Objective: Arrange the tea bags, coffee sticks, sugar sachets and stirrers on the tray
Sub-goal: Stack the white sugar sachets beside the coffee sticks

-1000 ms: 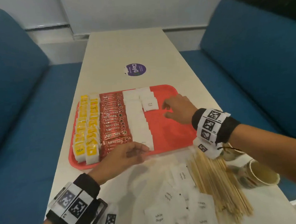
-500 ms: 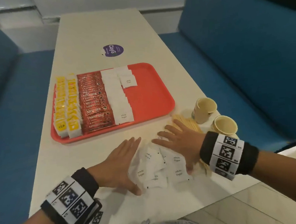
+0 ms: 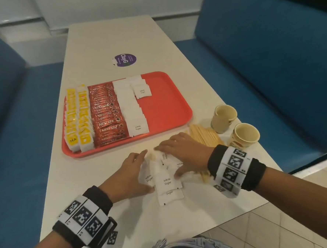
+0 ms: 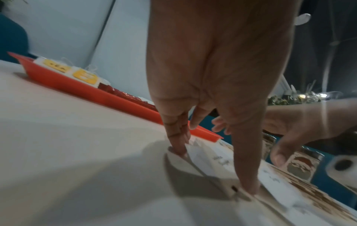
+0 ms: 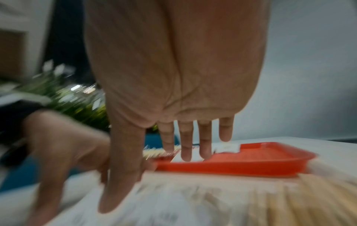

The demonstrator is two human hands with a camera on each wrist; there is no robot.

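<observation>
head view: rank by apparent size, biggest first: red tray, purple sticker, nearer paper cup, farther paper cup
1. red tray, clearly largest.
2-3. nearer paper cup and farther paper cup: look alike; nearness may flatter the nearer one, so unranked.
4. purple sticker, smallest, though farthest from the camera.

Tray [image 3: 168, 96]: right half bare red, open from the right and near side. Left half packed: tea bags [image 3: 78, 117], coffee sticks [image 3: 106, 114], sugar column [image 3: 131, 108], edge to edge, no gap between rows. Near the tray's right corner, two paper cups [image 3: 223, 118] and the stirrer pile [image 3: 203, 134] block the right approach. Loose sachets [image 3: 167, 181] boxed between left hand [image 3: 127, 176] and right hand [image 3: 183, 153], just near of the tray rim. Far table [image 3: 115, 36] open except a purple sticker [image 3: 125, 59].
</observation>
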